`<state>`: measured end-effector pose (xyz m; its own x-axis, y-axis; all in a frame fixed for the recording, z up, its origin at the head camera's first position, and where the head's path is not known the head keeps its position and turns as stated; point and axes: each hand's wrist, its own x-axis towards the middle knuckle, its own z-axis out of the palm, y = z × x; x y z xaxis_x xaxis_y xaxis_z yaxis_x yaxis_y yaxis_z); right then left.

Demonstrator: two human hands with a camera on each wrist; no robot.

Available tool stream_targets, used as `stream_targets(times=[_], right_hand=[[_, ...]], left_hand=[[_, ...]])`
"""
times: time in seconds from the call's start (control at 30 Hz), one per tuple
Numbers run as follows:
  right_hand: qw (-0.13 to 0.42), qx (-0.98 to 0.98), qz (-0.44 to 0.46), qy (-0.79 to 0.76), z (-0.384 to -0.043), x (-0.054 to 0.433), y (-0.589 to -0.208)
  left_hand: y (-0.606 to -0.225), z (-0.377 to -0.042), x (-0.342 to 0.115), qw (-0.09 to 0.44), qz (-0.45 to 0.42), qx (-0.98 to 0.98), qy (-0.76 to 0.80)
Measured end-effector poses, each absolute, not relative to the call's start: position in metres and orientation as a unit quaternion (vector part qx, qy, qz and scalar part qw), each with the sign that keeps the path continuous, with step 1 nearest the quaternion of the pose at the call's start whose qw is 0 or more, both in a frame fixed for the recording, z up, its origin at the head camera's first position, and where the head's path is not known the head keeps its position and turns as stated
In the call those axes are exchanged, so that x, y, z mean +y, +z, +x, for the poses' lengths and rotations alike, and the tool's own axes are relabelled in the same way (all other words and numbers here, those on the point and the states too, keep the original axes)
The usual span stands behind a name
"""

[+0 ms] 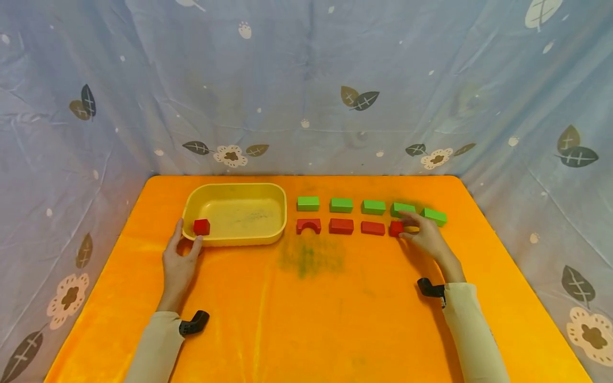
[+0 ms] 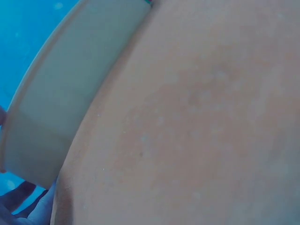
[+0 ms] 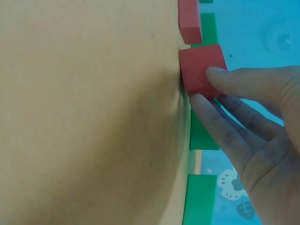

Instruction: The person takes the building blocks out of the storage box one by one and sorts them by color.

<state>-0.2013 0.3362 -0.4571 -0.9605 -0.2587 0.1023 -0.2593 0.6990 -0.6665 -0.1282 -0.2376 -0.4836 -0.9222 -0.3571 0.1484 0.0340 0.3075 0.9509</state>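
Note:
At the lower left corner of a shallow yellow plastic basin (image 1: 249, 240), my left hand (image 1: 179, 263) grips it, fingers along the left side and thumb on the front wall. A red cube block (image 1: 201, 227) lies inside the basin near that corner. My right hand (image 1: 426, 238) pinches another red cube block (image 3: 202, 68) between thumb and fingers, at the right end of the red row. In the right wrist view the thumb lies across the cube's face. In the left wrist view the basin wall (image 2: 70, 89) shows, with only bits of fingers visible.
A red arch block (image 1: 308, 224) and two red rectangular blocks (image 1: 341, 226) continue the front row leftward. Behind runs a row of several green blocks (image 1: 308, 203); my right hand partly covers one. The orange cloth-covered table (image 1: 306, 319) ends at patterned curtains (image 1: 306, 106).

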Motion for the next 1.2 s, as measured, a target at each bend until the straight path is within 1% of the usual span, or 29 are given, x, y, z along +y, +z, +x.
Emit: stream_targets(times=[0.27,0.53,0.7,0.93,1.2], right_hand=[[-0.001,-0.923,0.135,0.360,-0.201,0.338,-0.457],[0.001,-0.918,0.142,0.371,-0.205,0.330,-0.440],[0.001,-0.916,0.142,0.375,-0.210,0.316,-0.431],[0.013,-0.901,0.175,0.396,-0.218,0.293,-0.431],[0.006,-0.892,0.193,0.409,-0.224,0.255,-0.426]], left_hand=[[-0.484,-0.130,-0.238,0.172,0.104,-0.790,-0.579],[-0.485,-0.131,-0.238,0.171,0.106,-0.793,-0.575],[-0.485,-0.131,-0.239,0.173,0.105,-0.794,-0.574],[-0.489,-0.131,-0.240,0.181,0.100,-0.789,-0.578],[-0.487,-0.130,-0.238,0.180,0.097,-0.788,-0.581]])
